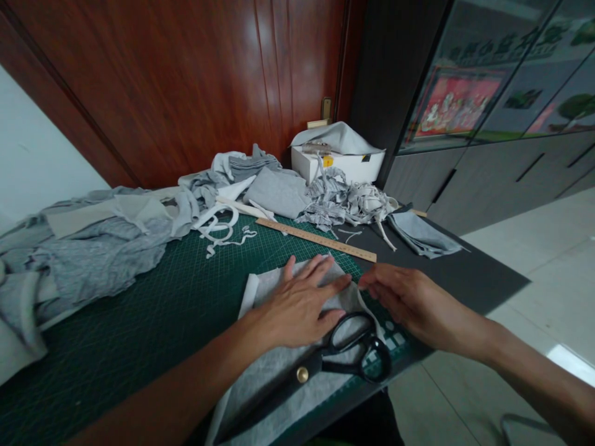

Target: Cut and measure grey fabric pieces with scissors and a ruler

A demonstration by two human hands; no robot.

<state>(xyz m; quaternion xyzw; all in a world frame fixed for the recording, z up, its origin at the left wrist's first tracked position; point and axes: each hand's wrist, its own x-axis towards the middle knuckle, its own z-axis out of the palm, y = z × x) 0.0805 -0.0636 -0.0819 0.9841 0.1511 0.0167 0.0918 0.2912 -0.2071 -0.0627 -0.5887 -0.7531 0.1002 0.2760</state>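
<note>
A light grey piece of fabric lies on the green cutting mat, its left edge showing a paler folded strip. My left hand rests flat on it with fingers spread. My right hand is at the fabric's right edge, its fingers bent and pressed together; whether cloth is between them is hidden. Black-handled scissors lie across the fabric below my left hand, with no hand on them, and their blades point to the lower left.
Beyond the fabric lies a wooden ruler. Heaped grey cloth covers the left and back of the table. Tangled strips sit before a white box. Folded grey cloth is near the right table edge.
</note>
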